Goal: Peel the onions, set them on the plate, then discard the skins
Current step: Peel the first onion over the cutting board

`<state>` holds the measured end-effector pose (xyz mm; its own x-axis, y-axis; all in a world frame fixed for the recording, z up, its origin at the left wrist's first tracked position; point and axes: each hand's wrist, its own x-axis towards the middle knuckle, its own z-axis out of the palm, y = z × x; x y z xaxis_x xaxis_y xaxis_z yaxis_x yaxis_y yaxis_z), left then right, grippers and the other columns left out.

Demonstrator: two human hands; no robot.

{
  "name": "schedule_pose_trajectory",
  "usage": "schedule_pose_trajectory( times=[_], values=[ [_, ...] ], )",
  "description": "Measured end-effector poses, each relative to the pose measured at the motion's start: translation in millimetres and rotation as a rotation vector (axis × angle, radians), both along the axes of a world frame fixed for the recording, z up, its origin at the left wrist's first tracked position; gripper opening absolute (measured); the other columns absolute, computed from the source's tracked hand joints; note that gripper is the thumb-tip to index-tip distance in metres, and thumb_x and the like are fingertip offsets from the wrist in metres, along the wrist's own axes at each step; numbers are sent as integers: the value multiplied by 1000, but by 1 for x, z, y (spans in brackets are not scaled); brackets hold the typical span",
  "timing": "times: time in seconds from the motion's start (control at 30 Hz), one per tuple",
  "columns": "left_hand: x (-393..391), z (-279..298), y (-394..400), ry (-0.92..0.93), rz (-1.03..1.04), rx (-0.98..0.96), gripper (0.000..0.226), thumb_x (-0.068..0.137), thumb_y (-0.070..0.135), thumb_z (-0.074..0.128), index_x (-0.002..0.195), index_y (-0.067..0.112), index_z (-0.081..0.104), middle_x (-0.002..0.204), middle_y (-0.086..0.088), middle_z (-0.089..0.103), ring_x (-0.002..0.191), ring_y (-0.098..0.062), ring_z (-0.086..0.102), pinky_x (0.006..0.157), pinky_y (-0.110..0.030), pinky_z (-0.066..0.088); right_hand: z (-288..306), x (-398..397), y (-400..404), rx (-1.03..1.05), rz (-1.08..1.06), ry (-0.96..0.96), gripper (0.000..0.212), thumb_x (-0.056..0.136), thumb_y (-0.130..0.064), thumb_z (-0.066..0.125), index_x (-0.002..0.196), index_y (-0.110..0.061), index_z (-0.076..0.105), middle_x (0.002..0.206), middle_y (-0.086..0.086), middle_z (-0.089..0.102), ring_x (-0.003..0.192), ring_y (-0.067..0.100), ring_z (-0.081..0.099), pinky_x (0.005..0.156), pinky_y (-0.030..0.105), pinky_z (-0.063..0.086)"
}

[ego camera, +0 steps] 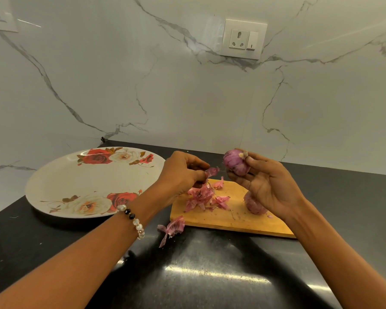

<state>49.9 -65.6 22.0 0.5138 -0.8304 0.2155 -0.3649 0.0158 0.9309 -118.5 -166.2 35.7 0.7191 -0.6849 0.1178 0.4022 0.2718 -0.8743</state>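
Observation:
My right hand (pixel 267 184) holds a purple onion (pixel 233 162) up above the wooden cutting board (pixel 227 216), fingers curled round it. My left hand (pixel 183 172) pinches a strip of pink onion skin (pixel 212 171) just left of that onion. A pile of peeled skins (pixel 204 197) lies on the board's left part. A second onion (pixel 253 205) sits on the board, partly hidden behind my right hand. One loose skin (pixel 172 228) lies on the black counter in front of the board. The floral plate (pixel 60 186) stands to the left with nothing on it.
The black counter (pixel 210 275) runs to a marble wall close behind the board and plate. A white wall socket (pixel 243 39) is mounted on the wall above. My left wrist wears a beaded bracelet (pixel 133 219).

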Motion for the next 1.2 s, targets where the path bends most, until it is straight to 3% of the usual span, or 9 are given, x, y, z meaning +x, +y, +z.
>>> schedule_pose_trajectory(
  times=[0.13, 0.33, 0.47, 0.6, 0.77, 1.1, 1.2],
  values=[
    [-2, -2, 0, -160, -24, 31, 24, 83, 12, 73, 107, 18, 73, 99, 3, 72, 90, -8, 65, 79, -23, 54, 0, -2, 1, 47, 42, -6, 54, 74, -2, 57, 128, 3, 57, 127, 25, 57, 106, 37, 67, 74, 42, 60],
    [-15, 4, 2, -294, 17, -256, 37, 78, 31, 76, 112, 21, 68, 97, 11, 69, 87, 4, 64, 75, -8, 51, -2, 3, 2, 45, -16, 52, 53, 70, 6, 67, 121, 13, 55, 127, 33, 57, 108, 40, 66, 77, 46, 60],
    [-23, 2, 2, -423, 6, -370, 31, 76, 25, 79, 106, 23, 71, 105, 7, 67, 88, -2, 65, 75, -15, 54, -2, 4, 6, -2, -15, 77, 34, 73, 1, 65, 106, 8, 63, 109, 28, 67, 100, 37, 70, 83, 48, 59],
    [-25, 0, 2, -475, 45, -422, 24, 74, 20, 80, 97, 20, 74, 101, 6, 67, 87, -2, 64, 75, -12, 52, -1, 4, 7, -49, 3, 96, 27, 74, -3, 67, 101, 3, 68, 104, 24, 71, 98, 34, 71, 84, 46, 58],
    [-22, -1, 1, -447, 37, -412, 19, 73, 18, 81, 91, 20, 75, 97, 8, 67, 83, 0, 65, 73, -8, 50, -2, 4, 8, -77, -43, 123, 36, 72, -4, 67, 106, 5, 64, 95, 20, 74, 87, 31, 73, 77, 43, 61],
    [-19, -6, -2, -468, 18, -268, 11, 80, 15, 75, 90, 11, 73, 102, 0, 65, 87, -10, 62, 76, -7, 48, -6, 5, 9, -148, -127, 195, 51, 65, -5, 73, 113, 6, 61, 107, 24, 69, 87, 32, 73, 64, 34, 62],
    [-18, -9, -6, -509, -18, -221, 10, 86, 15, 69, 95, 10, 69, 108, -1, 60, 94, -12, 59, 80, -14, 52, -5, 6, 8, -144, -125, 195, 50, 65, -5, 73, 112, 6, 62, 103, 23, 70, 86, 31, 74, 63, 34, 62]
  ],
)
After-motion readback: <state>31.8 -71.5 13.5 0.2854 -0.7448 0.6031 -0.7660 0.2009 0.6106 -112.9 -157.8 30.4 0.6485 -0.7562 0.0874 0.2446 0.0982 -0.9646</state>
